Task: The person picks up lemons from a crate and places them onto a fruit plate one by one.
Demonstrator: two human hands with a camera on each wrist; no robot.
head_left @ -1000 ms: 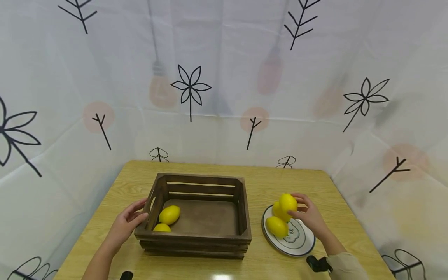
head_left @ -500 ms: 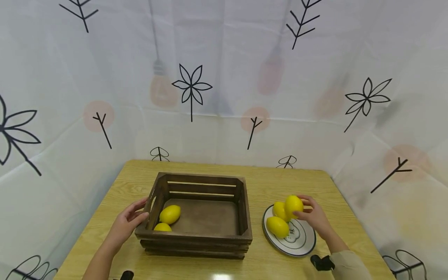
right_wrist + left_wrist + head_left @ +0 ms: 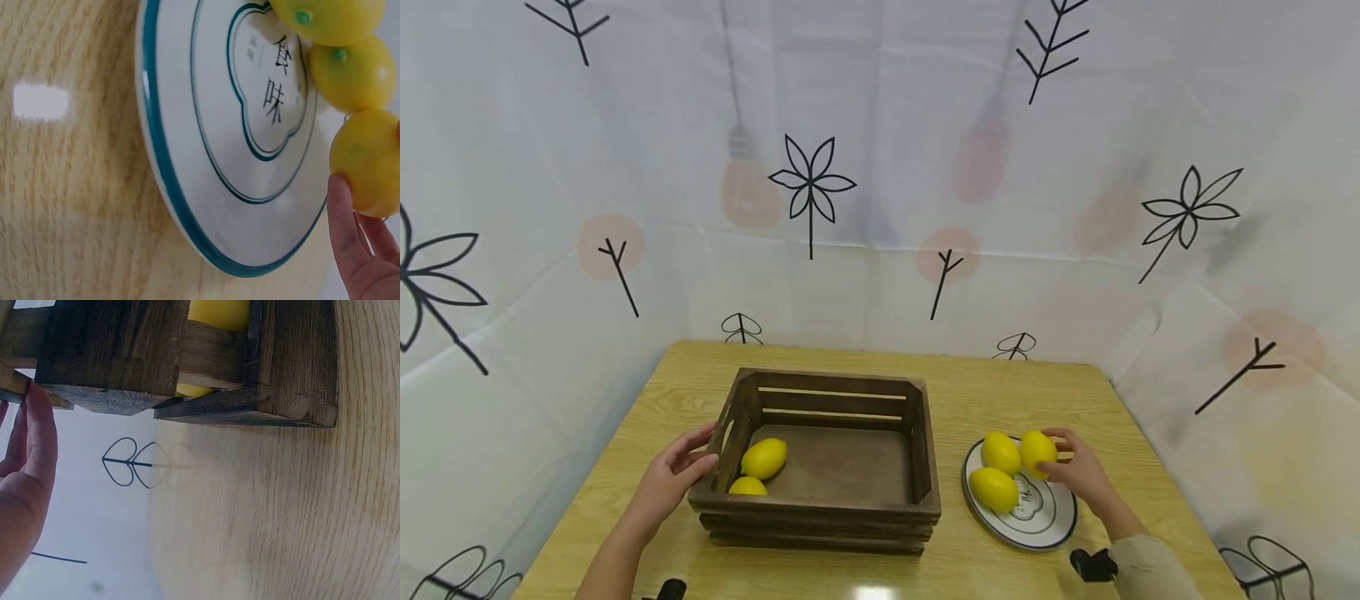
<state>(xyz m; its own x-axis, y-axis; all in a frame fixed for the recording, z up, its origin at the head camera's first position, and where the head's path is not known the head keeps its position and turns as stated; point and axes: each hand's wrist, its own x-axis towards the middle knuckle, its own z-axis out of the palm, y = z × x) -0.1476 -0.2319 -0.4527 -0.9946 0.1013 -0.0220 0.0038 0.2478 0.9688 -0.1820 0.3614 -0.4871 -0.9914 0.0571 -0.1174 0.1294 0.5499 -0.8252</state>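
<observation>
In the head view a brown slatted wooden crate point(image 3: 820, 521) stands in the middle of the table. One lemon point(image 3: 764, 459) and a partly hidden second lie inside, at its left. My left hand point(image 3: 668, 473) touches the crate's left side with relaxed, nearly straight fingers; in the left wrist view a straight finger point(image 3: 41, 428) meets a slat. To the right, a white plate point(image 3: 1048, 529) with a blue-green rim bears lemons. Over its far right part my right hand point(image 3: 1082, 471) pinches a lemon point(image 3: 1037, 452) between thumb and fingers. Two others, a front lemon point(image 3: 995, 490) and a back lemon point(image 3: 1001, 452), sit left of it.
The wooden table point(image 3: 1000, 387) reaches back to a white curtain point(image 3: 865, 292) printed with plants and bulbs. Black straps show near both wrists, such as the right one point(image 3: 1093, 565). Characters and a blue outline mark the plate's middle.
My right hand has moved right and down with its lemon, from over the other lemons to beside them at the plate's far right. The left hand and crate have stayed put.
</observation>
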